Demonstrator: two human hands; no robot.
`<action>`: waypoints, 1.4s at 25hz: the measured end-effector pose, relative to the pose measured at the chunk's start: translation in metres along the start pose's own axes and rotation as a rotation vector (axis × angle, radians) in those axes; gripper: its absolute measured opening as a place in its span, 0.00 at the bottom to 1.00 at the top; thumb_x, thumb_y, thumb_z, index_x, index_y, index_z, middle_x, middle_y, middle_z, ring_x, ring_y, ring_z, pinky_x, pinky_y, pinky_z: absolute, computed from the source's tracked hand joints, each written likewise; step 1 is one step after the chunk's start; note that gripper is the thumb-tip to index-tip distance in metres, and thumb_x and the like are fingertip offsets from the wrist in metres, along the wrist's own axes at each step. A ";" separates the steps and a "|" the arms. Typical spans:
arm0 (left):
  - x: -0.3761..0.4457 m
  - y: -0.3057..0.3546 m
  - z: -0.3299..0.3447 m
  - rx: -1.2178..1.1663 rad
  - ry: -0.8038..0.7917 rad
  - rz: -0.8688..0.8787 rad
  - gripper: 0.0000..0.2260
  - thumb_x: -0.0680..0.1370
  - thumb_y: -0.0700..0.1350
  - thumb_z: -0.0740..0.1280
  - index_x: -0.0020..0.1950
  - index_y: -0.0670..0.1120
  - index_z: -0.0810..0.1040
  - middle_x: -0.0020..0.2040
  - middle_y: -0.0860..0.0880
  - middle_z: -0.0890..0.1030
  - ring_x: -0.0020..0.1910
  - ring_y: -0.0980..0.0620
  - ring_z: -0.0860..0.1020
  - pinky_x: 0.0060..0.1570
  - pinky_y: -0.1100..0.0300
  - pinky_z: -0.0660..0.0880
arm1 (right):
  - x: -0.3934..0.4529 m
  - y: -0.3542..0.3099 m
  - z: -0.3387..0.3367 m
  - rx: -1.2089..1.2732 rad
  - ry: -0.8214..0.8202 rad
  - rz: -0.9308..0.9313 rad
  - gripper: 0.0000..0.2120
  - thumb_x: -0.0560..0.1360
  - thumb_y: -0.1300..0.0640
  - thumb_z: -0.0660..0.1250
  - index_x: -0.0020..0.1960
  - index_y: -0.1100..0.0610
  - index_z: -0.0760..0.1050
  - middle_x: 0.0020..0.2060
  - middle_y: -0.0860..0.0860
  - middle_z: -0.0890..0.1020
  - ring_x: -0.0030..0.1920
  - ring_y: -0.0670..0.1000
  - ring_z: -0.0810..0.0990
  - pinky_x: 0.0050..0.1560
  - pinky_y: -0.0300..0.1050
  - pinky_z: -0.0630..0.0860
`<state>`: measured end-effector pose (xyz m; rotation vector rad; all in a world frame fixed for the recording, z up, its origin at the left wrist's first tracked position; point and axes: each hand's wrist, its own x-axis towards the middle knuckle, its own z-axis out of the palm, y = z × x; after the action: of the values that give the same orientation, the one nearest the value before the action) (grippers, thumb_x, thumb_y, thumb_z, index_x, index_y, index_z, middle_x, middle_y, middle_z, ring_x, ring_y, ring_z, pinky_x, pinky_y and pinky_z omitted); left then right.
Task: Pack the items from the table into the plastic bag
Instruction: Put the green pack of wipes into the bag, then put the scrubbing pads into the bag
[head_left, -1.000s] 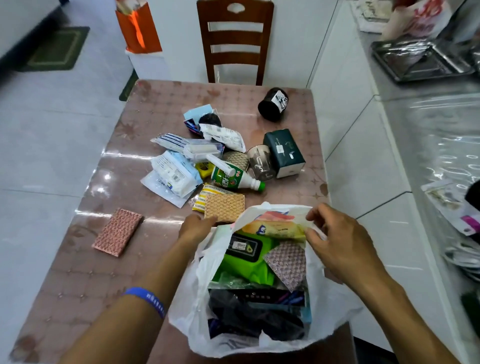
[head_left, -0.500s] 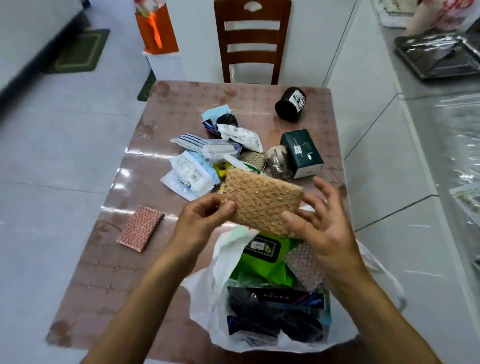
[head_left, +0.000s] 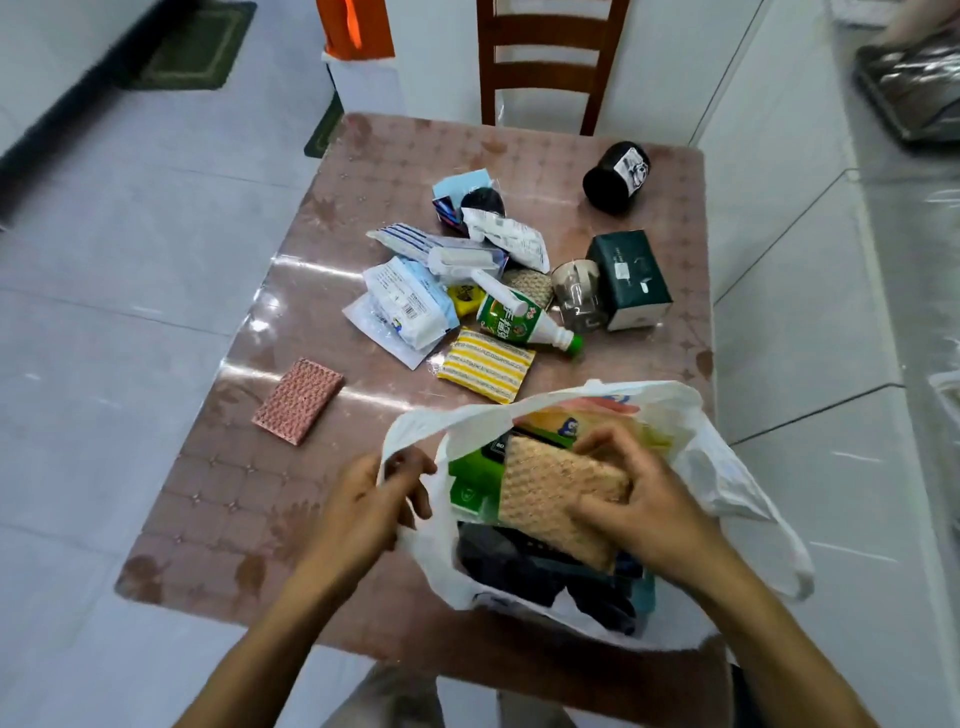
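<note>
— Head view: what has the right hand (head_left: 644, 512) got?
— Curled fingers grip a flat tan scouring pad (head_left: 553, 501), coarse and woven, lying inside the mouth of the thin white plastic bag (head_left: 727, 467) at the table's near edge.
— And the left hand (head_left: 371, 501)?
— It pinches the bag's crinkled left rim.
— Beyond the bag?
— On the glossy patterned table (head_left: 363, 156), a yellow-striped sponge (head_left: 485, 364), a green-labelled bottle (head_left: 519, 325) on its side, soft white packets, a dark green box (head_left: 631, 278); to the left, well apart, a pink textured pad (head_left: 297, 400).
</note>
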<state>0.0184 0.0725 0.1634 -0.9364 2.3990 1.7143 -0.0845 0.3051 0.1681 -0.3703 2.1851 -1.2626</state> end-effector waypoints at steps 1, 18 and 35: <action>0.001 0.004 -0.006 -0.138 0.011 -0.001 0.11 0.78 0.44 0.61 0.42 0.53 0.81 0.26 0.48 0.76 0.24 0.54 0.70 0.24 0.62 0.68 | 0.006 0.007 0.017 -0.119 -0.017 -0.058 0.11 0.71 0.57 0.74 0.46 0.45 0.74 0.43 0.43 0.81 0.43 0.42 0.80 0.42 0.40 0.78; 0.189 -0.170 -0.069 0.775 0.245 -0.327 0.41 0.67 0.53 0.73 0.74 0.47 0.57 0.74 0.36 0.59 0.72 0.35 0.60 0.68 0.39 0.62 | 0.018 0.000 0.048 -0.310 0.425 -0.223 0.06 0.72 0.63 0.73 0.41 0.54 0.79 0.38 0.45 0.80 0.39 0.43 0.78 0.38 0.33 0.72; 0.023 0.070 -0.021 -0.110 -0.221 0.474 0.10 0.73 0.44 0.71 0.53 0.52 0.82 0.47 0.52 0.86 0.44 0.52 0.84 0.44 0.54 0.82 | 0.039 -0.058 0.032 0.700 0.101 -0.124 0.20 0.69 0.62 0.74 0.59 0.54 0.76 0.49 0.49 0.85 0.50 0.48 0.83 0.50 0.45 0.80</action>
<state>-0.0287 0.0575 0.2217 -0.1638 2.5309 1.9818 -0.0988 0.2333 0.1924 -0.1539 1.6632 -2.0369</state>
